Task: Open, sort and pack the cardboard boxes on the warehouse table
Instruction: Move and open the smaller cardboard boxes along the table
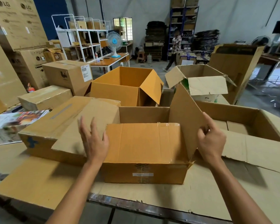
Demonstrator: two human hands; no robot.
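Note:
A brown cardboard box stands in front of me on the table, its near flap folded flat over the opening. My right hand pinches the edge of the raised right flap, which stands tilted upward. My left hand hovers with fingers spread over the left flap, which lies spread outward; whether it touches the flap I cannot tell. An open orange-brown box stands behind, and a worn open box sits at the back right.
A low open box lies right of the one I handle, a closed flat box left of it. Sealed cartons and a printed white carton crowd the left. Flattened cardboard covers the table. A person walks far behind.

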